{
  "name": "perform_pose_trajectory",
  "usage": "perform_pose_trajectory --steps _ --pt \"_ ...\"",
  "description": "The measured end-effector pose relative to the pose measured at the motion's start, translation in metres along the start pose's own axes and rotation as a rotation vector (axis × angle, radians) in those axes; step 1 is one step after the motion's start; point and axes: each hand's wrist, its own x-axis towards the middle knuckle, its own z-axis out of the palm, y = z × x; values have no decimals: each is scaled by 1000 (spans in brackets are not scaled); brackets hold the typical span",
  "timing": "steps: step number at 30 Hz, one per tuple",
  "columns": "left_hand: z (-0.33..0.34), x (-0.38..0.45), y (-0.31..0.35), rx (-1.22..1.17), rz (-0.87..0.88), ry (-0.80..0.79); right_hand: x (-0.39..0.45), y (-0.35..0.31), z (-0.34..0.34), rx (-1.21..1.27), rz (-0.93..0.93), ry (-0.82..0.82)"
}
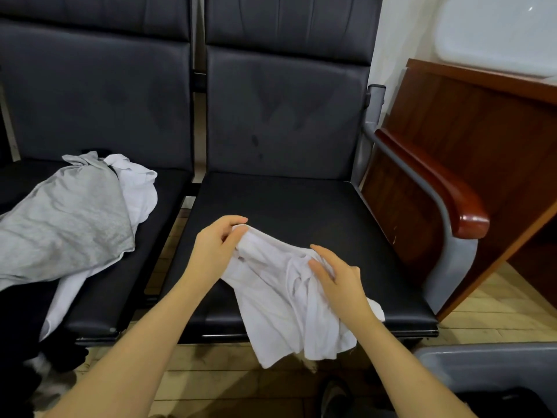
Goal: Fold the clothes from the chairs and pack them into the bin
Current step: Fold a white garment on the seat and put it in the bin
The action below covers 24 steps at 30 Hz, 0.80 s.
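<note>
- Two black padded chairs are seen side by side: the right-hand chair (pixel 301 200) lies directly under and beyond both hands, and the left-hand chair (pixel 99 101) stands off to the left of the left hand.
- A dark wooden cabinet (pixel 470 140) is set well to the right of the right hand, beyond the chair's wood-capped armrest (pixel 446 188).
- A pile of clothes is spread over the left-hand chair's seat, to the left of the left hand: a grey garment (pixel 69 224) is laid on top, and a white garment (pixel 135 188) is partly covered by it (its lower end hangs over the seat's front edge).
- A grey bin (pixel 488 366) is seen low and to the right of the right forearm; only its rim and part of one wall are shown, and a dark mass inside cannot be made out.
- A white shirt (pixel 280 303) is held between the two hands over the front of the right-hand chair's seat; it is crumpled, and its lower part is draped over the seat edge toward the floor.
- The left hand (pixel 217 245) is curled, and the shirt's upper left corner is pinched between its thumb and fingertips.
- The right hand (pixel 334 273) is laid on the shirt's right part with fingers lightly bent; bunched cloth is gathered under them and gripped against the thumb.
</note>
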Motion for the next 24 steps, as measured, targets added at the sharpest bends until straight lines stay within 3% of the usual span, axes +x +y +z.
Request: perform_pose_trajectory --steps 5,11,15,24 --pt "-4 0 9 -5 -4 85 14 0 6 -26 -88 271" --pt "11 13 21 -35 0 91 38 -12 -7 70 -105 430" --pt "27 32 36 -5 33 98 61 -24 -33 62 -46 442" --pt "30 120 99 158 317 235 114 -78 -101 38 -321 750"
